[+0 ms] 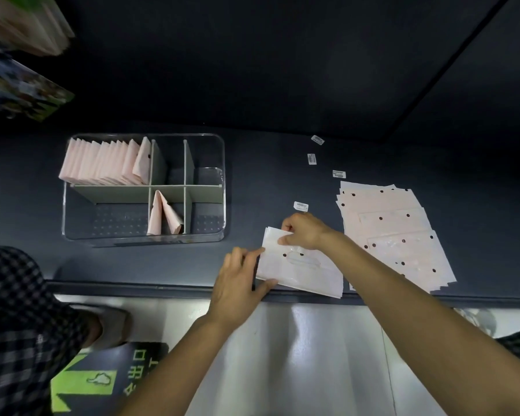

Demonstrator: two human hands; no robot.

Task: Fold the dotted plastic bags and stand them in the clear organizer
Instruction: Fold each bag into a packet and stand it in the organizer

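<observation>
A pale pink dotted plastic bag [300, 273] lies flat at the table's near edge. My right hand [305, 231] pinches its far edge, which is lifted and partly folded over. My left hand [240, 277] presses the bag's left edge with fingers and thumb. A stack of flat dotted bags [394, 232] lies to the right. The clear organizer [219, 145] stands to the left with grey dividers. Several folded bags [102, 163] stand in its back left compartment, and one folded bag [162, 214] leans in the front middle compartment.
Small white barcode labels [301, 206] lie scattered on the dark table [282, 181] beyond the bag. A dark wall rises behind. Stacked packages [24, 22] sit at the upper left. Below the table edge are a pale floor, a shoe [108, 325] and a green floor sign [87, 382].
</observation>
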